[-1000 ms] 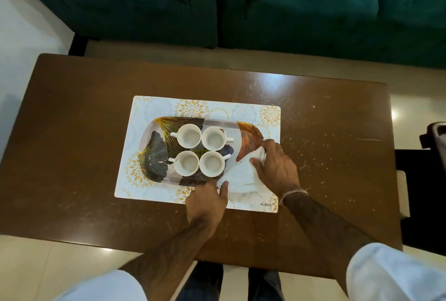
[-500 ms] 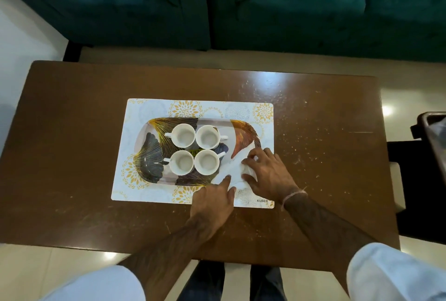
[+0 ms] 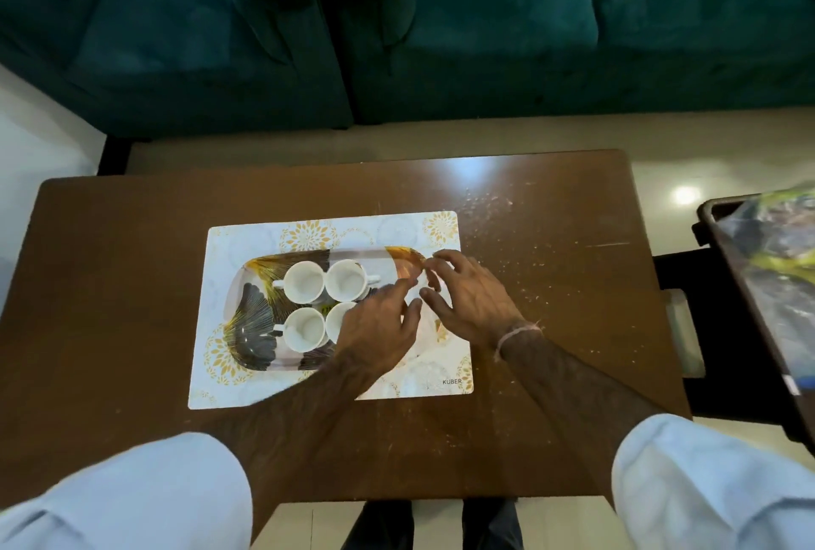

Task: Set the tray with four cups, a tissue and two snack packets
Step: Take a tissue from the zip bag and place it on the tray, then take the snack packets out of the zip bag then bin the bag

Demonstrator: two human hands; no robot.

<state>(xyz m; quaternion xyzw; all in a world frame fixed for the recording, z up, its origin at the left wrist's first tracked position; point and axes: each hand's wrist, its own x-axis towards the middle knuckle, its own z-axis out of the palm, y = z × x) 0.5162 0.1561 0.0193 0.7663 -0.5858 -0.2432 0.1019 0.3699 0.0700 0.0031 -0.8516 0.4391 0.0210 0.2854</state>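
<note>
Both hands hover over the right end of the tray [image 3: 247, 307], which lies on a mat [image 3: 247, 377] on the counter [image 3: 110, 284]. The left hand [image 3: 379, 329] is loosely open with fingers spread and grips nothing; it covers part of the near right cup. Four cups [image 3: 304, 282] stand in a square on the tray, just left of that hand. The right hand [image 3: 469, 302] is also open, fingers curled, holding nothing. The tissue [image 3: 423, 355] lies beneath and between the two hands, mostly hidden. Well right of the right hand, a second tray [image 3: 710, 223] carries crinkly packets [image 3: 776, 258].
</note>
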